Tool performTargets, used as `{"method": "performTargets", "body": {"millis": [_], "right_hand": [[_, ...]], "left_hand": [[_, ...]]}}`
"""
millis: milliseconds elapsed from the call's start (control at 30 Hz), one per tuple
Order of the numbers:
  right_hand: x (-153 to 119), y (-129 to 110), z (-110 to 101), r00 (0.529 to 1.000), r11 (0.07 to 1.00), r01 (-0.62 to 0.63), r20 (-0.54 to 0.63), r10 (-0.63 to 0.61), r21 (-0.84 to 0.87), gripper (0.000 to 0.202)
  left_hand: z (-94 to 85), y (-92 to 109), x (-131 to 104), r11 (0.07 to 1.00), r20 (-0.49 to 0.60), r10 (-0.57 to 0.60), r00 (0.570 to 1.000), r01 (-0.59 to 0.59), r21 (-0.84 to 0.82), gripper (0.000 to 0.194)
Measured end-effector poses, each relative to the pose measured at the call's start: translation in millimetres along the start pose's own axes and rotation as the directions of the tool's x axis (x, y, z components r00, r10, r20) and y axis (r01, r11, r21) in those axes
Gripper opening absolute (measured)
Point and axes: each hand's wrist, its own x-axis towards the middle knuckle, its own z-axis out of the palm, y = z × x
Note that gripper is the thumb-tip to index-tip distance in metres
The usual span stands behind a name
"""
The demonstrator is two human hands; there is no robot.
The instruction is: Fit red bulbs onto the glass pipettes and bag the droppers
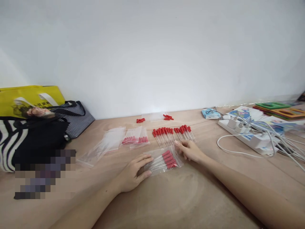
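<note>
A clear zip bag (156,170) with several droppers (168,159) in it lies in front of me; they have red rubber bulbs and clear stems. My left hand (135,171) holds the bag's left edge, thumb and fingers set apart along it. At the bag's upper right corner, my right hand (188,150) is closed with its fingers curled; the fingertips are partly hidden. Just beyond it, loose droppers are laid out in a left group (163,135) and a right group (184,132), bulbs pointing away from me. Filled bags (139,138) lie left of these.
Flat plastic bags (111,140) lie to the left. Near the wall are loose red bulbs (140,120) and clear stems (156,117). On the right, a power strip (245,136) with cables stands by a blue mask (211,114). A black bag (35,140) sits at left.
</note>
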Motion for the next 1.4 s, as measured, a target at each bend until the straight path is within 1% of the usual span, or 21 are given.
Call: {"method": "performTargets", "body": {"millis": [67,133,300,467,533,600,667,733,800,867,900,1000,1033,1067,1100,1167,1200,1233,1267,1333,1400], "right_hand": [[-2.6,0.3,0.1,1.0,0.998,-0.006,-0.022,0.004,-0.063,0.039],[-4.1,1.0,1.2,1.0,0.995,0.008,0.004,-0.008,-0.096,0.035],[-4.6,1.4,3.8,0.982,0.997,-0.054,0.184,0.043,0.051,0.032],[-10.2,-7.1,8.5,0.921,0.979,-0.076,0.389,-0.004,0.19,0.031],[-10.1,-11.0,11.6,0.934,0.974,-0.12,0.356,0.045,0.19,0.035],[-6.4,-14.5,15.1,0.955,0.965,-0.188,0.265,0.136,0.182,0.035],[-0.7,-17.9,18.9,0.956,0.956,-0.236,0.219,0.197,0.173,0.032],[4.1,-21.9,23.3,0.947,0.955,-0.248,0.249,0.203,0.162,0.029],[5.8,-26.1,28.4,0.941,0.952,-0.234,0.293,0.171,0.196,0.025],[4.1,-29.3,33.4,0.938,0.922,-0.216,0.33,0.105,0.322,0.019],[2.3,-30.2,35.6,0.938,0.886,-0.216,0.339,0.072,0.41,0.016],[-3.2,-29.1,40.0,0.949,0.708,-0.227,0.314,0.007,0.669,0.014],[-4.7,-28.0,40.9,0.956,0.645,-0.222,0.292,-0.002,0.731,0.015],[-6.1,-26.8,41.5,0.963,0.591,-0.21,0.268,-0.012,0.779,0.017],[-7.4,-25.8,42.1,0.969,0.546,-0.192,0.246,-0.025,0.816,0.019],[-10.7,-25.2,43.8,0.976,0.485,-0.16,0.211,-0.052,0.86,0.025],[-12.8,-25.6,45.0,0.976,0.474,-0.151,0.206,-0.065,0.868,0.027],[-15.3,-26.4,46.5,0.975,0.475,-0.147,0.209,-0.081,0.867,0.029],[-18.1,-27.6,48.2,0.97,0.488,-0.146,0.221,-0.098,0.86,0.029],[-23.5,-29.9,51.2,0.953,0.54,-0.155,0.268,-0.138,0.827,0.031],[-27.3,-31.0,52.0,0.92,0.616,-0.183,0.354,-0.167,0.766,0.032]], "left_hand": [[0.0,-0.2,0.2,1.0,0.003,-0.004,1.0,0.004,0.002,0.042],[-0.5,-0.4,0.6,1.0,0.0,0.0,1.0,0.0,-0.001,0.041],[-0.7,-5.5,1.8,1.0,-0.052,0.008,0.999,-0.008,-0.015,0.035],[0.4,-12.5,3.5,1.0,-0.22,-0.001,0.976,0.005,0.016,0.033],[0.4,-12.0,3.6,1.0,-0.233,0.006,0.972,-0.001,0.019,0.029],[0.2,-9.6,3.3,1.0,-0.187,0.025,0.982,-0.023,0.016,0.03],[0.2,-6.5,3.0,0.999,-0.134,0.044,0.99,-0.043,0.012,0.032],[0.5,-4.5,3.0,0.999,-0.119,0.041,0.992,-0.04,0.013,0.031],[1.0,-5.1,3.4,1.0,-0.158,0.014,0.987,-0.01,0.021,0.032],[1.7,-8.0,4.4,0.999,-0.249,-0.029,0.968,0.038,0.029,0.034],[2.0,-9.7,5.1,0.997,-0.317,-0.062,0.946,0.075,0.027,0.035],[3.3,-11.7,7.2,0.968,-0.504,-0.242,0.829,0.245,-0.061,0.026],[3.9,-10.0,7.7,0.945,-0.516,-0.325,0.792,0.295,-0.142,0.026],[4.7,-6.9,8.0,0.908,-0.484,-0.418,0.769,0.334,-0.254,0.028],[5.8,-2.4,8.2,0.849,-0.407,-0.506,0.761,0.357,-0.389,0.032],[8.7,9.6,8.6,0.664,-0.183,-0.593,0.784,0.347,-0.662,0.045],[10.6,16.1,9.2,0.559,-0.095,-0.582,0.808,0.312,-0.768,0.054],[12.7,22.3,10.0,0.471,-0.048,-0.542,0.839,0.256,-0.844,0.062],[15.0,27.7,11.0,0.406,-0.041,-0.498,0.866,0.191,-0.894,0.068],[19.9,34.7,13.4,0.337,-0.095,-0.459,0.883,0.074,-0.939,0.075],[24.4,36.9,14.7,0.32,-0.116,-0.486,0.866,0.053,-0.946,0.072]]}}
